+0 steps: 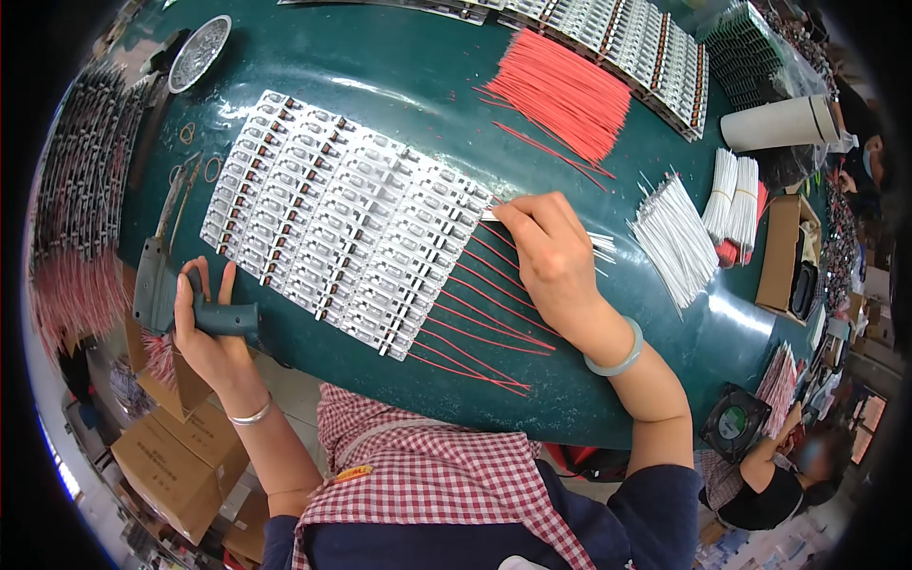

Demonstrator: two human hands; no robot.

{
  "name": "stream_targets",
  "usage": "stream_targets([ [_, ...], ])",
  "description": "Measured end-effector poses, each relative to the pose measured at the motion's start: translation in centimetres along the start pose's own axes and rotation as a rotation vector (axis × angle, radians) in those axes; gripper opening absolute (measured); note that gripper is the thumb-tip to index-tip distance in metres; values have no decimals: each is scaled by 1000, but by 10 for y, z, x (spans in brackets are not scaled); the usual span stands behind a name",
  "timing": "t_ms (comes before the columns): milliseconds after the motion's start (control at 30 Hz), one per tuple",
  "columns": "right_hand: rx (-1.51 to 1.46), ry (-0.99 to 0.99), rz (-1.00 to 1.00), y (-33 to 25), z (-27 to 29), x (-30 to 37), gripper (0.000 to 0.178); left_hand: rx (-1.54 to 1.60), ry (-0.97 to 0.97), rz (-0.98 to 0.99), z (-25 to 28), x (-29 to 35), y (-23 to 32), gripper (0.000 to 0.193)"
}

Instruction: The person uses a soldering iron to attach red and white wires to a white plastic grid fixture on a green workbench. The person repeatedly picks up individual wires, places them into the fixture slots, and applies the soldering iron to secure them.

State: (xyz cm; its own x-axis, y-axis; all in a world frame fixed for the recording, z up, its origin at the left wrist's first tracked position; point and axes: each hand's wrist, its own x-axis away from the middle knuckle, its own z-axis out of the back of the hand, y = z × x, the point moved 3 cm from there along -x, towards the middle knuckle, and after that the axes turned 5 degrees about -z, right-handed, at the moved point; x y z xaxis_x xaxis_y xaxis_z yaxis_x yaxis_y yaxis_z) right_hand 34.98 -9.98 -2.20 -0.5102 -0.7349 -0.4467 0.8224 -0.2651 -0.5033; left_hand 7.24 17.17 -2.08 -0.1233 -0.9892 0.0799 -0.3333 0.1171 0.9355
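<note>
In my left hand is a grey-green soldering gun, its handle lying across my curled fingers and its long thin front pointing away from me. Beside it, slightly tilted on the table, lies a panel of small silvery-white metal-like units in several rows. Thin red wires trail from the panel's right edge toward me. My right hand is pinched at that edge, near the far right corner. White wires show on both sides of this hand, apparently held in it; the pinched tips are partly hidden.
Piles of loose red wires and white wires lie beyond my right hand. More panels stand at the back; finished-looking wired stacks are at left. A metal dish, white cylinder and small fan surround the work.
</note>
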Motion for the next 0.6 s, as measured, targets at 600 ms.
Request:
stream_targets([
  [600, 13, 60, 1, -17, 6, 12, 37, -194, -404, -77, -69, 72, 35, 40],
])
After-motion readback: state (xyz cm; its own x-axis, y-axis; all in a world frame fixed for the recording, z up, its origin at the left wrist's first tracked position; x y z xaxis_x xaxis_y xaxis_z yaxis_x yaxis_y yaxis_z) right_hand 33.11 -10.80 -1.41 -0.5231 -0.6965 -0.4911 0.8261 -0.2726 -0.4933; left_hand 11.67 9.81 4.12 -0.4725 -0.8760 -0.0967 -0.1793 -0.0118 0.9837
